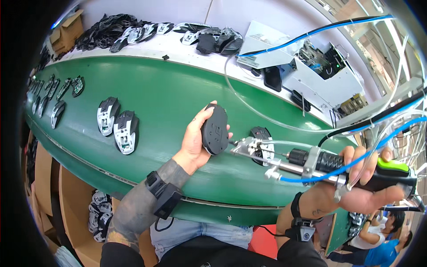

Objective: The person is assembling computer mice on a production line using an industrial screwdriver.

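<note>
My left hand [192, 140] is wrapped round a computer mouse [215, 129], its flat black underside turned up. In my right hand [369, 193] is a powered screwdriver [327, 164] with a black body, a green lever and a metal screw-feeding head. The head points left, its tip close to the lower right edge of the held mouse; whether they touch I cannot tell. Behind the head, partly covered by it, another mouse [261, 132] lies on the green belt. Two half-open mice [107, 115] with white inner frames lie on the belt left of my left hand.
The green conveyor belt [173, 102] runs across before me. Circuit boards and shells [77, 86] sit at its far left. On the white shelf behind are mouse shells [149, 32], dark cables and a machine [327, 66]. Blue and clear air hoses [311, 177] hang at right. Co-workers sit at lower right.
</note>
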Demonstrator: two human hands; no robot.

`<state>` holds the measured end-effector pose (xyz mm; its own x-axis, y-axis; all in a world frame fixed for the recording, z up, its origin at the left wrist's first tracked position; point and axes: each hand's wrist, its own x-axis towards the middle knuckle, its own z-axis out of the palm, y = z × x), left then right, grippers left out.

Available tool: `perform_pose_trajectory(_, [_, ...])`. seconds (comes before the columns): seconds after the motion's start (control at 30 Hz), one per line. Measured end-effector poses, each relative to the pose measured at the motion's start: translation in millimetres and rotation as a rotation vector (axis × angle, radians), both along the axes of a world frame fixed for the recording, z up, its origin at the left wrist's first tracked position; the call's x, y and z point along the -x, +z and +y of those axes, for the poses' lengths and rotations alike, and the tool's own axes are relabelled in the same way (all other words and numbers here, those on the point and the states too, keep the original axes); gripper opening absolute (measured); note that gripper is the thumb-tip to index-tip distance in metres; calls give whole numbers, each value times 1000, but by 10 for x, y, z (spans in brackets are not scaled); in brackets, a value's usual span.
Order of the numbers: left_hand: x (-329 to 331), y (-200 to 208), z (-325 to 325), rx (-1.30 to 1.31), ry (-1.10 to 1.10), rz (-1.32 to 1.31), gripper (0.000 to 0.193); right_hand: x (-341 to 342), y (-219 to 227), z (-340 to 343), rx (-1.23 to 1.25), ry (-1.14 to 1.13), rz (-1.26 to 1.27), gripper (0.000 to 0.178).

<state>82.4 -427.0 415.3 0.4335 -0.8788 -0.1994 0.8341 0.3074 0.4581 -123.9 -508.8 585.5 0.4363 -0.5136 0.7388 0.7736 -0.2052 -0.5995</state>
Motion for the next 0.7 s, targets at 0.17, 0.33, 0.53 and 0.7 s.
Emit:
perform_pose_trajectory(0.17, [7,38,67,116,18,-18,46,-205,-98,123,-43,79,70,57])
perform_pose_trajectory(0.33, [54,46,52,175,19,-12,46,-238,-113,154,-40,97,65,57])
perform_pose_trajectory(0.53, [99,78,81,204,7,17,45,-276,-125,198,-44,145,89,57])
perform_pose_trajectory(0.7, [20,-31,27,-97,134,-102,46,-204,-61,182,-70,112,116,56])
